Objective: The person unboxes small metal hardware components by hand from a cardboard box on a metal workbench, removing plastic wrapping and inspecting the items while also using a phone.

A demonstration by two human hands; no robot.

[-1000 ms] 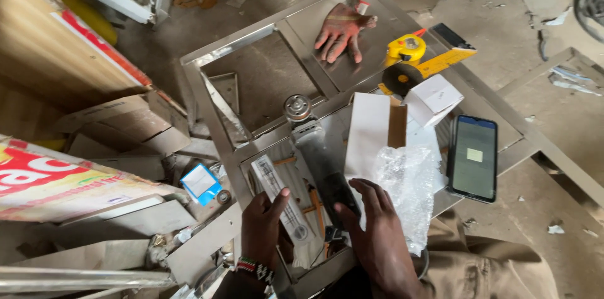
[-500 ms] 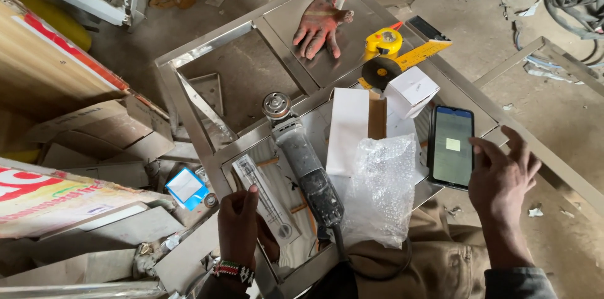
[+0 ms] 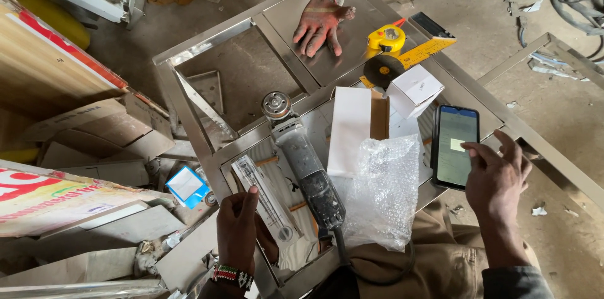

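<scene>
Lying flat on the bare steel frame table [image 3: 296, 25], a black smartphone with a lit pale screen [image 3: 454, 146] sits at the frame's right edge, a small light square showing near the middle of its display. The right hand [image 3: 497, 176] hovers at the phone's right side, fingers spread and loosely curled, the forefinger stretched over the screen's edge; whether the tip actually touches the glass I cannot tell. The left hand [image 3: 239, 230], wearing a beaded wristband, is closed around the lower end of a long clear plastic packet holding a slim tool [image 3: 264, 197], thumb up along its side. Just right of that packet rests a grey angle grinder with a bare round spindle head [image 3: 305, 164], its cord running down toward the person's lap. Between the grinder and the phone lie a crumpled sheet of clear bubble wrap [image 3: 384, 192] and an opened white cardboard box [image 3: 355, 129]. Farther up the table sit a yellow tape measure [image 3: 385, 39] and a worn red work glove [image 3: 319, 22].
</scene>
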